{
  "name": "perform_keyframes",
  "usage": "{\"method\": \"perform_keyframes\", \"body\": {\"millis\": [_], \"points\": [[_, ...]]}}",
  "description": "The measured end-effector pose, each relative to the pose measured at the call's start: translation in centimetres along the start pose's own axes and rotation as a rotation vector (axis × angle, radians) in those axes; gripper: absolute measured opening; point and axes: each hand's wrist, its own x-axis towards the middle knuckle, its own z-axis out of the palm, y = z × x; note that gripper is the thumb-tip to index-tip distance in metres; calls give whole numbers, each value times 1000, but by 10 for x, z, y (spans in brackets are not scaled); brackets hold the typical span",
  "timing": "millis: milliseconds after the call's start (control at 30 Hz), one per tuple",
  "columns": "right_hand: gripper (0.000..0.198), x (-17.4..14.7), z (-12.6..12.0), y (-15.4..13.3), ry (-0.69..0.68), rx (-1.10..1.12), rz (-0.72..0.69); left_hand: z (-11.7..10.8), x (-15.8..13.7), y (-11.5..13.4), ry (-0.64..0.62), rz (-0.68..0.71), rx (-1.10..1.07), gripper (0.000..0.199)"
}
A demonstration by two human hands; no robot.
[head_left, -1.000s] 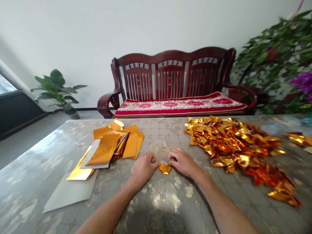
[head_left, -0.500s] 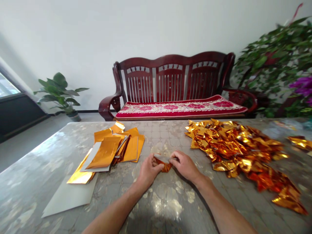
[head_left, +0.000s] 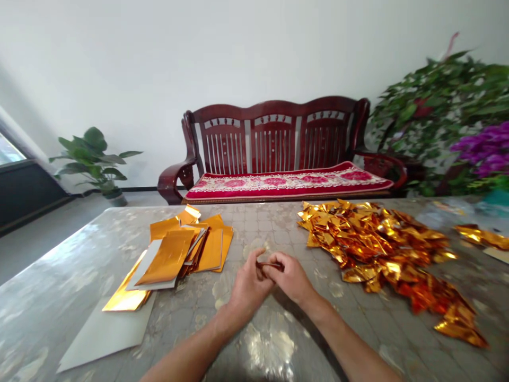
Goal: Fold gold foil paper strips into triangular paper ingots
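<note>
Both hands meet over the middle of the table, around one small piece of folded gold foil paper (head_left: 271, 265). My left hand (head_left: 251, 279) is closed on its left side, and my right hand (head_left: 291, 277) pinches it from the right. Only a thin dark strip of the paper shows; the fingers hide most of it. To the left lies a loose stack of flat gold foil sheets (head_left: 167, 258), some with grey-white backs. On the right spreads a heap of folded gold foil pieces (head_left: 369, 239).
A plain grey-white sheet (head_left: 109, 331) lies at the left on the patterned tabletop (head_left: 191, 345). Clear plastic (head_left: 445, 212) and more foil (head_left: 481, 234) are at the far right. Behind the table stand a wooden bench (head_left: 274, 143), a potted plant (head_left: 93, 162) and purple flowers (head_left: 485, 148).
My hands have come closer together and turned inward over the folded paper, which now shows far less. The view has shifted slightly, while the stack and heap stay put.
</note>
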Motion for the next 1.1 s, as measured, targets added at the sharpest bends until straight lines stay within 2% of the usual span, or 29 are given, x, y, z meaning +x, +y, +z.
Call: {"method": "perform_keyframes", "body": {"millis": [100,200,300,467,733,1100], "points": [[26,1,-6,2,-98,363,87,-5,1,6,-113,-1,-139,53],[36,-1,-14,-2,-119,522,129,-16,6,9,-89,12,-144,30],[40,-3,-18,-8,-116,554,129,-22,10,15,-24,-4,-149,22],[38,-4,-17,-12,-102,571,115,-17,9,22,-13,-129,-290,34],[33,-6,-15,-13,-36,658,135,-12,6,28,-46,-144,-406,37],[26,-6,-13,-14,-4,671,123,-8,7,31,-7,-235,-478,43]]}}
